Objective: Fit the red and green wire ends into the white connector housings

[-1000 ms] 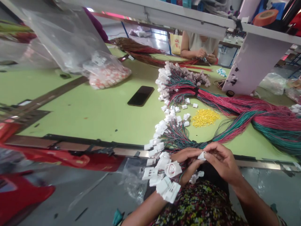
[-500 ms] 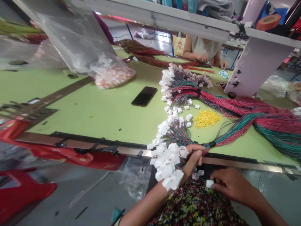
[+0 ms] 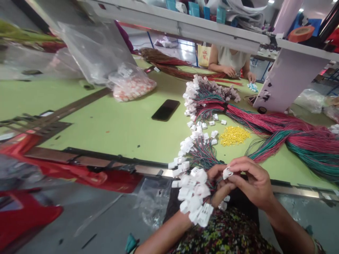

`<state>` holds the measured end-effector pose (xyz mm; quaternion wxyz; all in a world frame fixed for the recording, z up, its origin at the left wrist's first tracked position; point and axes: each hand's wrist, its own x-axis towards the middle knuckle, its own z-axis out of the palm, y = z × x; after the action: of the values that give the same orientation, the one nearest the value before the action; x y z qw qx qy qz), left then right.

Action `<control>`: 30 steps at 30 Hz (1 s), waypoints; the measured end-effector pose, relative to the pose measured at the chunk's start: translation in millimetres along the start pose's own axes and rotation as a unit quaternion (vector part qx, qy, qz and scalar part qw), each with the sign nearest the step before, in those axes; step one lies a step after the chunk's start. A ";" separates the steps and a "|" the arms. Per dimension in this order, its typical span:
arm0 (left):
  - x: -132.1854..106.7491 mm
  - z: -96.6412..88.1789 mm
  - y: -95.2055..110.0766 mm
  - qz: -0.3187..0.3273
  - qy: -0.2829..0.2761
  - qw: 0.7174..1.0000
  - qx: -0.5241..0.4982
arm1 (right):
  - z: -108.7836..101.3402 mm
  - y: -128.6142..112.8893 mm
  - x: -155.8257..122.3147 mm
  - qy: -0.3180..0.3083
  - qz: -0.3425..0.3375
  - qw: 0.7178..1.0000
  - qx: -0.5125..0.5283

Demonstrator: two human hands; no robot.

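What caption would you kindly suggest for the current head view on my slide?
Right hand pinches a white connector beside the left hand, near yellow pieces and bundled wires.

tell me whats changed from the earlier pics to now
Since half a second ago, the right hand has moved up to rejoin the left hand, with a white connector between them. Since a second ago, a co-worker's hand has gone to the blue-and-white pieces. The phone and yellow pile stayed put.

The connectors [image 3: 194, 204] are white, wires [image 3: 288, 124] pink and green, small pieces [image 3: 234, 136] yellow, the garment [image 3: 225, 234] apparently floral.
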<state>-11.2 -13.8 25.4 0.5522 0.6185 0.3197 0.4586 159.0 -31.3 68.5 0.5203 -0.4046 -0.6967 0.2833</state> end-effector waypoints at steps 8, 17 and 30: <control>2.6 -2.7 -22.2 0.219 0.072 0.955 0.188 | -1.8 5.3 -10.4 0.042 0.018 0.997 -0.069; -1.0 3.3 -17.7 -0.023 0.037 0.998 0.044 | -8.4 19.8 -8.4 -0.003 0.095 0.995 -0.041; 6.7 6.5 -4.5 -0.163 0.061 0.974 -0.143 | -38.8 117.2 42.6 -0.107 0.152 0.922 -0.339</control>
<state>-2.2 -9.5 22.7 0.6816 0.4435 0.3807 0.4403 222.0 64.3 5.6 0.2249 -0.6248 -0.7330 0.1472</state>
